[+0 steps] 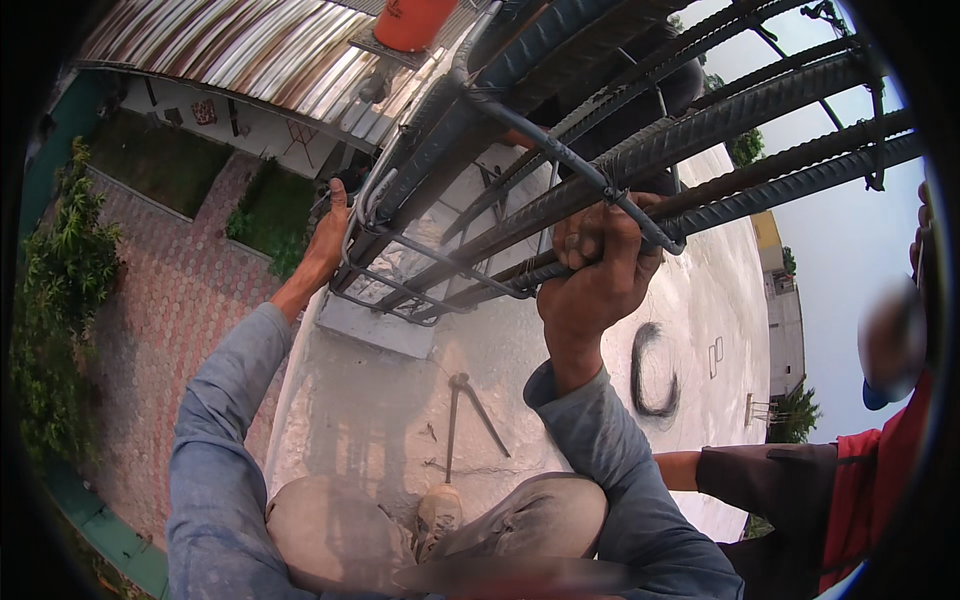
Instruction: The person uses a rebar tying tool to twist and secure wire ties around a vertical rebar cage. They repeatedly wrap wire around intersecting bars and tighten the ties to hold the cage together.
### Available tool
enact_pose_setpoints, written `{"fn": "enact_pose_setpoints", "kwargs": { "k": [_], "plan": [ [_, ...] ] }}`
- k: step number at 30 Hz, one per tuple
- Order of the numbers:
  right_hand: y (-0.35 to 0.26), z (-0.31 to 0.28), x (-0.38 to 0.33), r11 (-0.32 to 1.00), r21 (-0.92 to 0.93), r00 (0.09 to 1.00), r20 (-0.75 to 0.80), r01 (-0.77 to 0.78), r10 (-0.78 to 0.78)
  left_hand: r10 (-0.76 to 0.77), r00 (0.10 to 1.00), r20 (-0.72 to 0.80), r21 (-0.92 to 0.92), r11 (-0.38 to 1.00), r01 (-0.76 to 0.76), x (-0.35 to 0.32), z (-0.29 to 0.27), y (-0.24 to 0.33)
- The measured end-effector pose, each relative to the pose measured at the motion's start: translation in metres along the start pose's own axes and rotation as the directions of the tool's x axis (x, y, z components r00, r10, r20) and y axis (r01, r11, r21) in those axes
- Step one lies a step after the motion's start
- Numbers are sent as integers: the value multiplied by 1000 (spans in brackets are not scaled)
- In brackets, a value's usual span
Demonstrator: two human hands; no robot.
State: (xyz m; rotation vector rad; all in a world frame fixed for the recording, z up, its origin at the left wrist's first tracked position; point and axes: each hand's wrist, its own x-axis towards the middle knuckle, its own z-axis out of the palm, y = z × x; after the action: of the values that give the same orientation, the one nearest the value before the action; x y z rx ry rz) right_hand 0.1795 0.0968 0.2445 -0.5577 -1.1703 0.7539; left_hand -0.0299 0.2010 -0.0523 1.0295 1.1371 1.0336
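Observation:
A cage of ribbed steel rebar [540,215] slants up to the right, ringed by bent stirrups [572,157]. My right hand [600,260] is closed, its fingers curled round a lower bar beside one stirrup tied with wire. At the cage's left side, my left hand [322,245] rests against several stirrups bunched together. Its thumb is stretched upward, while its other fingers are mostly hidden. On the pale roof surface in front of my shoe lies a pair of pincers [458,415], handles spread. A loose coil of dark tie wire [640,375] lies farther right.
A low concrete block [370,333] lies under the cage. The roof edge drops to a brick-paved yard [165,270] on the left. An orange bucket [412,25] stands beyond, by a corrugated metal roof [235,60]. A person in red [870,490] is close at the right.

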Motion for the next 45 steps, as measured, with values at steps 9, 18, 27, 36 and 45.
{"fn": "enact_pose_setpoints", "kwargs": {
  "k": [9,18,27,36,45],
  "plan": [
    [2,0,-1,999,-32,997,-71,5,-7,-39,998,-44,25,999,40,8,-3,-6],
    [0,3,0,976,-208,984,-173,-65,28,-105,973,-204,122,984,132,-13,6,19],
    [-1,13,1,962,-263,969,-245,-70,4,-112,988,-107,114,986,124,-27,4,40],
    [-3,4,2,970,-239,995,-102,-36,12,-122,975,-183,99,985,142,-15,10,27],
    [-2,5,3,975,-216,991,-133,-45,16,-141,986,-94,102,983,150,-27,2,37]
  ]
}}
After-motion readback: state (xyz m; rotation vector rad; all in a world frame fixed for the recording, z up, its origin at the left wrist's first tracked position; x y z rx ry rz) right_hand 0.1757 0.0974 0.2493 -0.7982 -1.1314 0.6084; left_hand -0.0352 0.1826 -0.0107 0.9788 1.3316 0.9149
